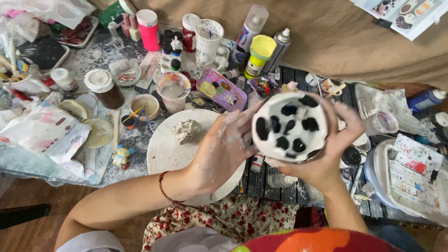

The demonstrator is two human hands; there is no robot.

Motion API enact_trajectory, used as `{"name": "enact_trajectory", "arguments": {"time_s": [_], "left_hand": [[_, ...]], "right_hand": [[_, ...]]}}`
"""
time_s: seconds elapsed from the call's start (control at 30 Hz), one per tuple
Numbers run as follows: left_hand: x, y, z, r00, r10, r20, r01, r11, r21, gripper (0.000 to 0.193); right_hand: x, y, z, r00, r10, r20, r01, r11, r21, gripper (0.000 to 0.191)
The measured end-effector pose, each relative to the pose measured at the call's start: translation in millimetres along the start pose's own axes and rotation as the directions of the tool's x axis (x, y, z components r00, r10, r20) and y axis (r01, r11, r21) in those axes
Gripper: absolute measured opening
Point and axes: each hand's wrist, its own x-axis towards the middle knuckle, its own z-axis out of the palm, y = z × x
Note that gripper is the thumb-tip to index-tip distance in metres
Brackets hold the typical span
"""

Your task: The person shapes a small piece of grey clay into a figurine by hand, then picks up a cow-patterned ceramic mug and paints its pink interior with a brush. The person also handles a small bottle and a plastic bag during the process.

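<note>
Both my hands hold a round white ceramic cup with black spots (pixel 290 126) above the table's front edge, its base turned toward me. My left hand (pixel 224 149), dusted with white clay, presses against the cup's left side. From below and the right, my right hand (pixel 333 149) cups it, fingers wrapped around the rim. A red string bracelet sits on my left wrist. Under my left hand lies a white round plate (pixel 163 154) with a lump of grey clay (pixel 186 130) on it.
The table is crowded: paint bottles and spray cans (pixel 261 46) at the back, a cup of murky water (pixel 172 91), a purple palette (pixel 221 88), a brown jar (pixel 105 88), brushes, crumpled plastic bags (pixel 42 130) at left, and paint-stained trays (pixel 410 172) at right.
</note>
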Motion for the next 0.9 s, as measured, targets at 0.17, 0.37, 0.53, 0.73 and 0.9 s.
{"name": "enact_trajectory", "arguments": {"time_s": [0.17,0.37,0.53,0.73,0.9], "left_hand": [[-9,-14,-15,0.990,-0.089,-0.106,0.099,0.990,0.100,0.077],[-11,-32,-27,0.973,-0.127,-0.194,0.140,0.988,0.057,0.072],[0,-52,-33,0.948,-0.314,-0.043,0.291,0.915,-0.279,0.064],[1,-64,-41,0.945,-0.325,-0.036,0.293,0.891,-0.345,0.064],[3,-73,-47,0.967,-0.254,-0.008,0.244,0.938,-0.247,0.064]], "right_hand": [[-18,5,9,0.996,-0.093,0.016,0.094,0.987,-0.132,0.119],[-34,16,13,0.993,-0.115,0.000,0.109,0.940,-0.325,0.115],[-41,27,20,0.962,-0.274,-0.010,0.262,0.932,-0.251,0.105],[-46,30,15,0.986,-0.127,0.106,0.137,0.986,-0.099,0.101],[-49,22,-16,0.974,-0.073,0.215,0.187,0.795,-0.576,0.071]]}}
